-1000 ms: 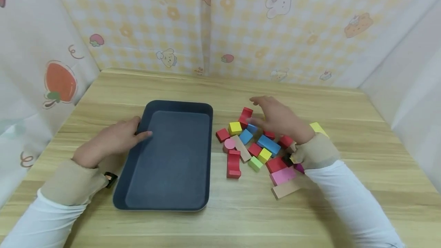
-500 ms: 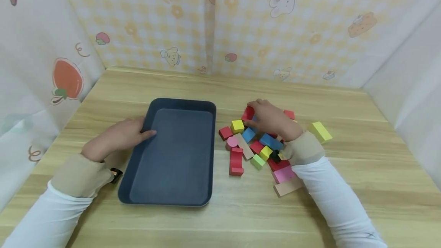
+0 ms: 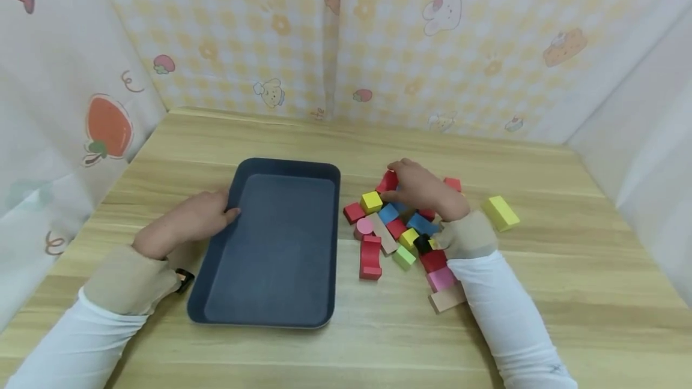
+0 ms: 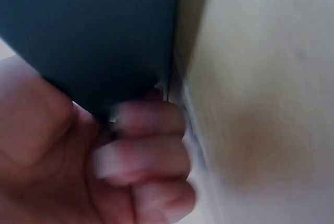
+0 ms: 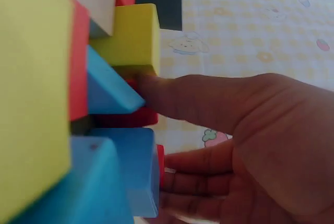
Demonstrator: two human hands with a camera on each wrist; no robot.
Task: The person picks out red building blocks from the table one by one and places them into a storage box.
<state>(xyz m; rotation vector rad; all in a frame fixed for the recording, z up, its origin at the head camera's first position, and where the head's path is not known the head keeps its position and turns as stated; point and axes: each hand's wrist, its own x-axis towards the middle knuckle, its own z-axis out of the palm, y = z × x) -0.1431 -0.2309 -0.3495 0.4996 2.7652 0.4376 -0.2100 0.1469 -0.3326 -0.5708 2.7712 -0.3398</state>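
My left hand [image 3: 197,215] grips the left side wall of a dark grey rectangular tray [image 3: 270,257], its thumb over the rim and its fingers curled on the outside. The left wrist view, partly blurred, shows those fingers against the tray's wall [image 4: 104,20]. At the back of a pile of toy blocks, my right hand [image 3: 424,191] pinches a red curved block [image 3: 386,182]. In the right wrist view the thumb [image 5: 193,96] is against a red block beside a yellow cube [image 5: 130,33], while the other fingers reach round behind, partly hidden by a blue block [image 5: 135,172].
Right of the tray lie several blocks, among them a red curved block [image 3: 370,257], a pink cylinder [image 3: 364,228] and a green block [image 3: 403,257]. A yellow block [image 3: 500,213] lies apart on the right. A patterned curtain [image 3: 389,47] hangs behind the wooden table [image 3: 411,347].
My right hand has come down from above the pile, and its fingers have closed on the red curved block. The left hand stays on the tray. The head view has shifted slightly.
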